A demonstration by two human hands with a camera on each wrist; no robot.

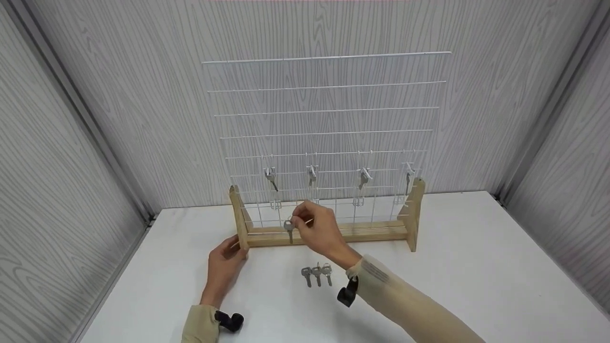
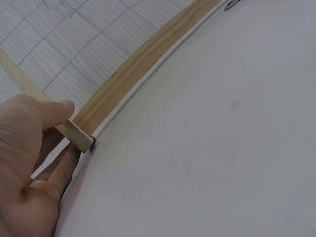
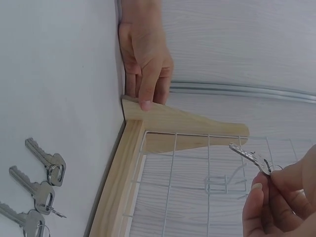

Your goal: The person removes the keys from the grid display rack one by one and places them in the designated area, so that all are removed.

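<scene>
My right hand (image 1: 320, 228) pinches a silver key (image 1: 289, 228) by its small ring, and the blade hangs down in front of the wire grid. In the right wrist view the same key (image 3: 253, 157) points away from the fingertips, near a white wire hook (image 3: 217, 184) on the grid. My left hand (image 1: 223, 267) holds the left end of the wooden stand (image 1: 381, 233) at its base, thumb on the near face and fingers behind, as the left wrist view shows at the wooden foot (image 2: 76, 136). Three more keys (image 1: 318, 275) with rings lie side by side on the table.
The white wire grid (image 1: 326, 133) rises upright from the stand. Several keys hang on its upper hooks, one of them at the left (image 1: 271, 177). Lower hooks (image 1: 276, 205) sit beneath. A wood-patterned wall (image 1: 119, 95) stands behind the white table (image 1: 457, 267).
</scene>
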